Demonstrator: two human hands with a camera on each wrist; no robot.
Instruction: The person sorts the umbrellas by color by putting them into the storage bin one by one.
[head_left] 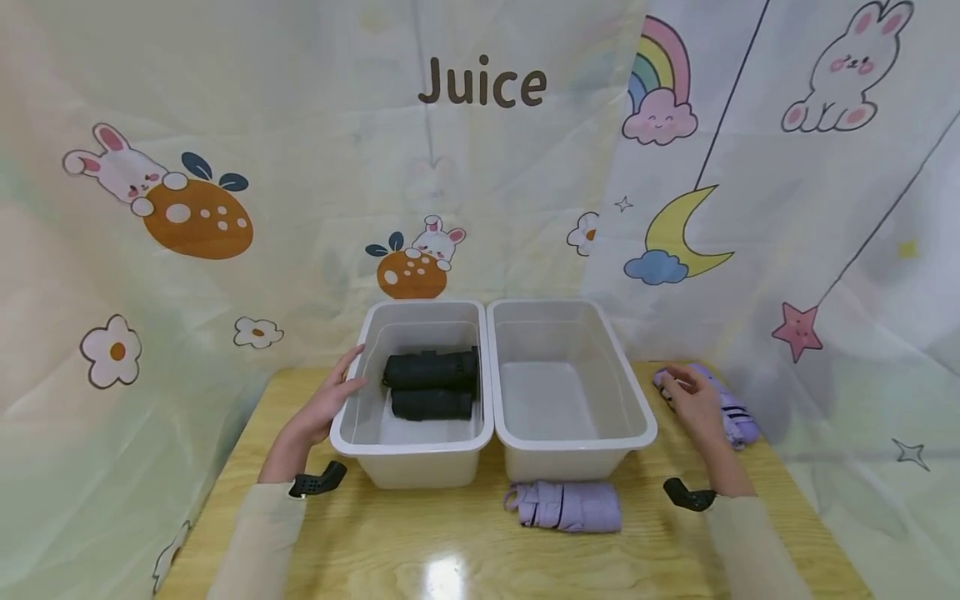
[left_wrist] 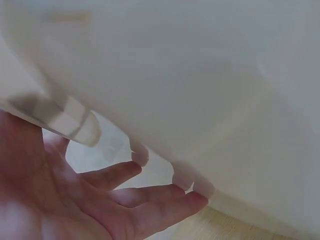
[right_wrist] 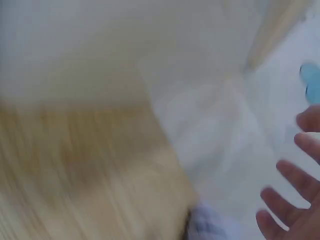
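Two black folded umbrellas (head_left: 431, 387) lie one behind the other in the left white bin (head_left: 412, 450). At that bin's left side is my left hand (head_left: 330, 402), its thumb by the rim. In the left wrist view the fingers (left_wrist: 165, 205) are nearly straight, with tips against the bin's outer wall. My right hand (head_left: 693, 404) is over a purple folded umbrella (head_left: 738, 421) at the table's right side, covering part of it. Spread fingers (right_wrist: 295, 180) with nothing between them show in the right wrist view. Another purple folded umbrella (head_left: 577, 507) lies before the right bin.
The right white bin (head_left: 573, 446) stands side by side with the left one, and no items show inside it. Both are on a wooden table (head_left: 375, 542). A printed cloth curtain (head_left: 510, 192) hangs behind the table and along its sides.
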